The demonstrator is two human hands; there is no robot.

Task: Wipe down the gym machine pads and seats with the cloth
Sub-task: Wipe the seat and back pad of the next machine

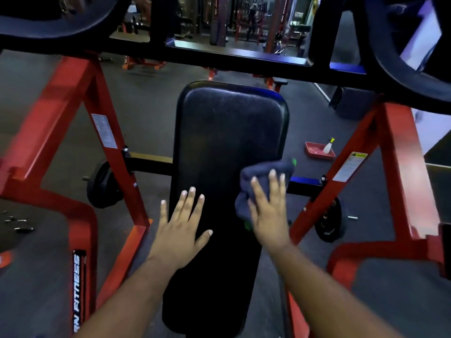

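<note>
A long black bench pad [227,142] runs away from me down the middle of the head view. My left hand [180,230] lies flat on the pad's left side with the fingers spread and straight. My right hand [268,211] presses a dark blue cloth [266,172] with green trim against the pad's right edge, its fingers straight on top of the cloth. The cloth is bunched and hangs partly over the pad's side.
Red frame legs [105,132] stand on both sides of the bench, with weight plates [102,184] low on the crossbar. A black bar and large plates [402,45] hang overhead. On the floor at the right sits a red tray [314,151] with a spray bottle [328,145].
</note>
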